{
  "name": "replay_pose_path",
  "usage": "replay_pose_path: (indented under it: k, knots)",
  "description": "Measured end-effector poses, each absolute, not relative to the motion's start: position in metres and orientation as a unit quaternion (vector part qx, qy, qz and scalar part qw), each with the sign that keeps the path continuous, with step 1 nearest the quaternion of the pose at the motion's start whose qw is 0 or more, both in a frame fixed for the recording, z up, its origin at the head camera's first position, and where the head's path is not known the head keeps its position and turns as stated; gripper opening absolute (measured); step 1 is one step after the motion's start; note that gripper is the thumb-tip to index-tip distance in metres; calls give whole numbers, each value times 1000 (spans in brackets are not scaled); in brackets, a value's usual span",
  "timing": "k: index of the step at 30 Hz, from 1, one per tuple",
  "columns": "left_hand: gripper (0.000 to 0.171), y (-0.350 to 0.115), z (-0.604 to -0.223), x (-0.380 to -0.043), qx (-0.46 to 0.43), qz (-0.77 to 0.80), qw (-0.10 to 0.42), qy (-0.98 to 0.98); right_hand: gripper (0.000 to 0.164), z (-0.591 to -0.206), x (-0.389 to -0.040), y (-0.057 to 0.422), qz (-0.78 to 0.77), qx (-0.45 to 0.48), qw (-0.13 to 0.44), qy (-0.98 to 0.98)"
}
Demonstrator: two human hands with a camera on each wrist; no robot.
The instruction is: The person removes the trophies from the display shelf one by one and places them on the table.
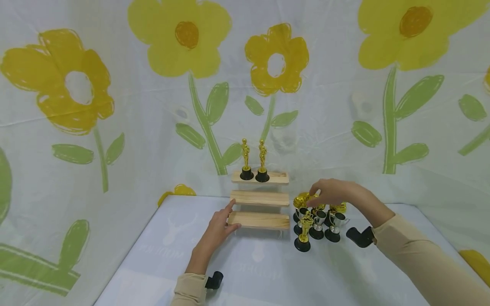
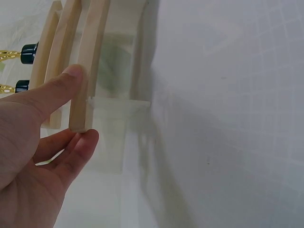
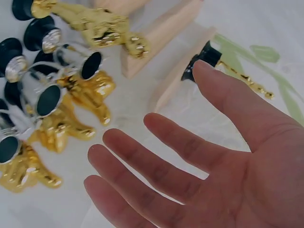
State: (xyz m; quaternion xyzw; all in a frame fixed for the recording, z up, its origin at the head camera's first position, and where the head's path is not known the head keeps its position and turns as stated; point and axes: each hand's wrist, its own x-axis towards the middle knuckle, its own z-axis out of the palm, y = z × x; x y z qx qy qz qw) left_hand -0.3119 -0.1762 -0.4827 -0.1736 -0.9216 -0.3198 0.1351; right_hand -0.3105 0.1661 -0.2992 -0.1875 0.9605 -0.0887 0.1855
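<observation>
A three-tier wooden stand [image 1: 259, 219] stands on the table. My left hand [image 1: 220, 223] pinches the left end of its lowest board [image 2: 88, 61], thumb on the front edge and fingertips around the end. On the top board are two gold statuettes [image 1: 262, 157] with black bases. To the stand's right, silver cups [image 1: 319, 222] and gold trophies [image 1: 300, 199] stand in a cluster, with another gold statuette [image 1: 305, 229] at its front. My right hand [image 1: 334, 191] is over the back of this cluster, holding nothing; its fingers spread apart in the right wrist view.
A white cloth with printed yellow flowers [image 1: 187, 36] hangs behind the pale table [image 1: 153, 250]. The middle board [image 1: 259, 198] of the stand lies between the top and lowest boards. Black wrist mounts [image 1: 360, 236] sit at both sleeves.
</observation>
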Motion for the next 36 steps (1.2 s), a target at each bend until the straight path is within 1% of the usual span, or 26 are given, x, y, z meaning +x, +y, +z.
replay_pose_path:
  k: [4,8,17,28,31,36]
  knots:
    - [79,-177,-486,-314,-179,-322,139,-919,59,-292,-319,152,-108,-175,204,957]
    - [79,-176,-487,-315,-183,-321,142,-919,54,-289,-332,140,-135,-165,199,956]
    - [80,-175,-485,-316,-173,-314,128,-925,42,-301,-354,110,-217,-145,144,955]
    - [80,-173,-485,-315,-168,-320,129,-923,49,-316,-369,83,-242,-144,68,957]
    - [80,-174,-485,-314,-166,-317,127,-925,48,-317,-372,77,-239,-146,53,958]
    - [81,-178,-482,-314,-162,-313,128,-927,48,-318,-380,67,-244,-151,44,957]
